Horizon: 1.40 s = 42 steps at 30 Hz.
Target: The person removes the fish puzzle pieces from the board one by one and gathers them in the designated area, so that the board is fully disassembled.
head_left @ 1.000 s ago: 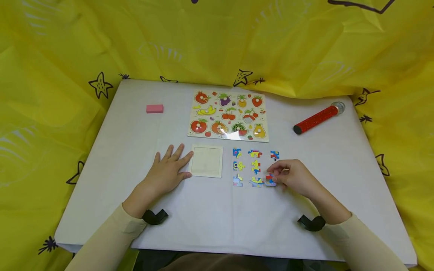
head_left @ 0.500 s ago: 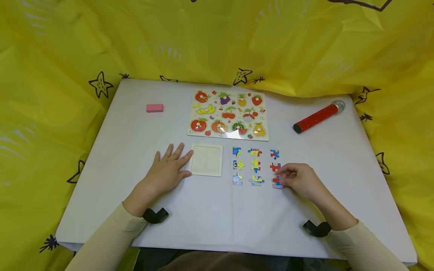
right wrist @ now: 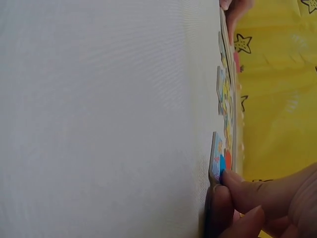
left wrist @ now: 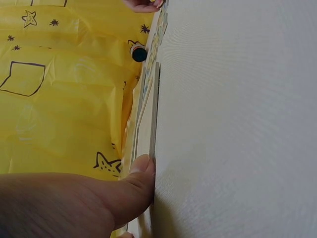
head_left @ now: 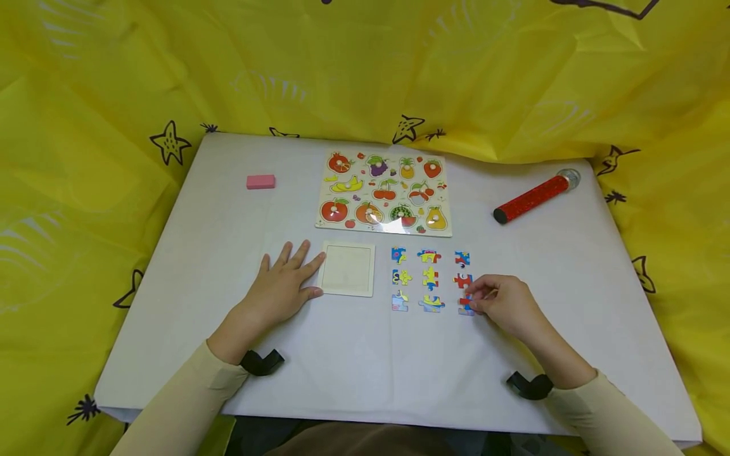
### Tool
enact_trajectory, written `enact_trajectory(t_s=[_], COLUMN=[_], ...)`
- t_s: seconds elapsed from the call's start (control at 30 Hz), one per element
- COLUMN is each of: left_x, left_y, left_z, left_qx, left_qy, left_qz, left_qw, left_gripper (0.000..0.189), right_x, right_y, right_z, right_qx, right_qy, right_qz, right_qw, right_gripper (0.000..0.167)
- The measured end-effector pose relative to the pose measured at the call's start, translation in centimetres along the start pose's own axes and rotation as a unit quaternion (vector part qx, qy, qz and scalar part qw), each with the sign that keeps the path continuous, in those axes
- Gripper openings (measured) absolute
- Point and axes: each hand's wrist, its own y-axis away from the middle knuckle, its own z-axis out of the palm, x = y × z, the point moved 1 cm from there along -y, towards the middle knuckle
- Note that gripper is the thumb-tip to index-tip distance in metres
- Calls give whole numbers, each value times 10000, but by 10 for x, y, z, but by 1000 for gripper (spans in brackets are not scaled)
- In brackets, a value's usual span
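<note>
I see my right hand (head_left: 504, 304) low on the counter (head_left: 365, 373), a bit right of the middle and toward the near edge. Its fingers (right wrist: 233, 191) are curled and pinching a small puzzle piece (head_left: 466, 306). The piece is red and blue. It lies flat on the counter at the near right corner of a little group of puzzle pieces (head_left: 429, 280). The group sits in three rows, each piece a bit apart from the next. My right arm comes in from the near right corner of the counter, and the wrist rests low with a black strap (head_left: 529, 385) on it.

My left hand (head_left: 282, 288) lies flat on the counter, left of the middle. Its fingers are straight and spread a little, palm down. The thumb (left wrist: 141, 173) and the first finger touch the left edge of a small pale wooden tray (head_left: 347, 270). The tray sits just left of the puzzle pieces. My left arm comes in from the near left corner.

Farther back, near the middle of the far edge, lies a fruit puzzle board (head_left: 384, 194). A pink eraser (head_left: 260, 182) lies toward the far left corner. A red tube (head_left: 533, 199) lies toward the far right corner. Yellow cloth (head_left: 114, 95) with black stars hangs all around the counter.
</note>
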Motion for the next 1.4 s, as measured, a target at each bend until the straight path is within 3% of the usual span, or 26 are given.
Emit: enact_trajectory(t_s=[0.57, 0.8, 0.93, 1.07, 1.2, 1.33, 1.4], left_x=[5, 12, 15, 19, 19, 15, 13], left_y=[2, 4, 3, 0, -2, -4, -6], left_z=[0, -3, -11, -30, -55, -75, -82], left_qx=[-79, -82, 15, 225, 618, 1109, 1379], left_qy=[24, 72, -68, -195, -210, -174, -139], left_qz=[-1, 226, 424, 400, 219, 120, 85], left_qw=[10000, 9997, 9991, 9988, 9976, 9936, 9903], left_gripper=[78, 75, 71, 72, 77, 84, 87], right_x=[2, -6, -15, -27, -39, -55, -63], right_y=[5, 6, 5, 5, 7, 6, 2], right_z=[-5, -26, -40, -52, -61, -64, -64], right_qx=[291, 664, 889, 1140, 1811, 2714, 2984], right_qy=[-35, 30, 121, 144, 394, 772, 903], right_qz=[268, -47, -213, -434, -1034, -1777, -2024], right_qw=[9992, 9978, 9957, 9924, 9772, 9428, 9284], right_gripper=[21, 27, 31, 35, 41, 51, 57])
